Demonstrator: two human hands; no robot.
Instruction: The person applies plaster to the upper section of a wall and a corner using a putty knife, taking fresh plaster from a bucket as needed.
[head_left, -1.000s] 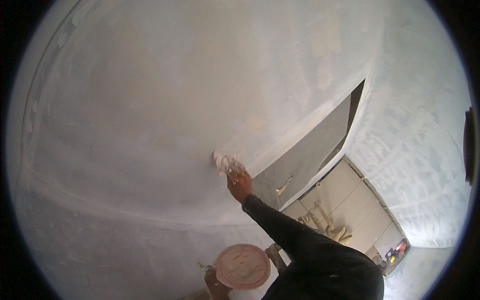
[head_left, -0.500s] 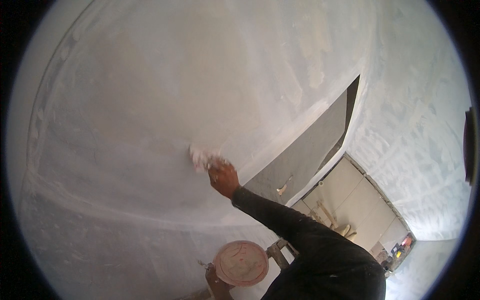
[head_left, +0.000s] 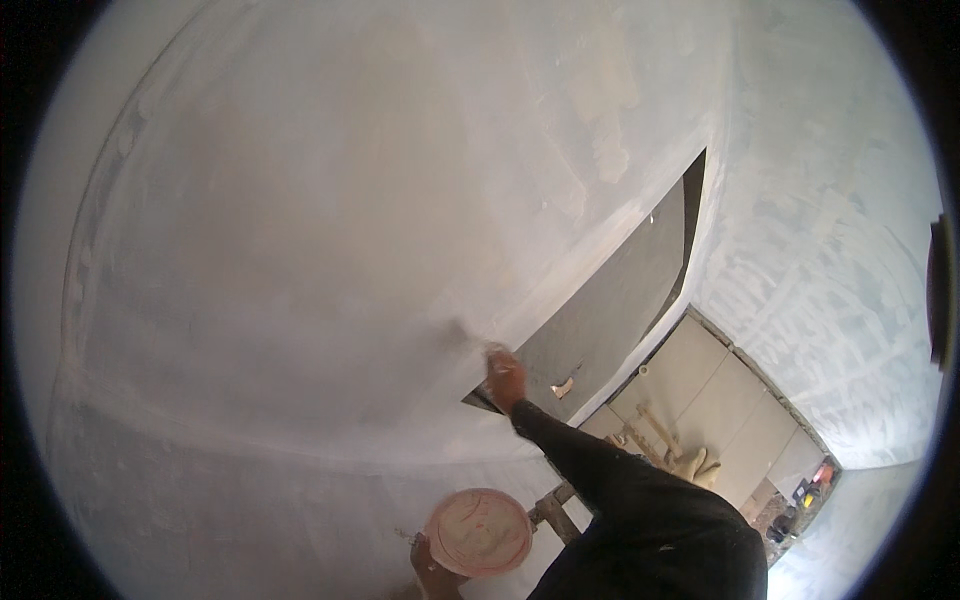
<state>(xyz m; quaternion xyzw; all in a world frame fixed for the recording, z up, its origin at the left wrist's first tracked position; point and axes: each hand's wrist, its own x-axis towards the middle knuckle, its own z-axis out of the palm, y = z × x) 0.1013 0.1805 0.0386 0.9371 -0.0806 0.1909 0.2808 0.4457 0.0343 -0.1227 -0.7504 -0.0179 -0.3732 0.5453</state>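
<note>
Pink bucket [head_left: 478,532]: lower centre, your left hand [head_left: 432,572] touching it.
Pale wall [head_left: 270,290]: your right hand [head_left: 505,374] near it, centre.
Fingers: blurred or hidden; cannot tell.

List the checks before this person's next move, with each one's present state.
1. Left hand supporting the round pinkish container: ok, it grips the left side.
2. Right hand clear of the container: ok, well apart.
3. Right hand's hold: cannot tell, motion blur.
4. Right hand's contact with the wall: cannot tell.
5. Tiled floor free of loose things: not ok, several lie there.
</note>
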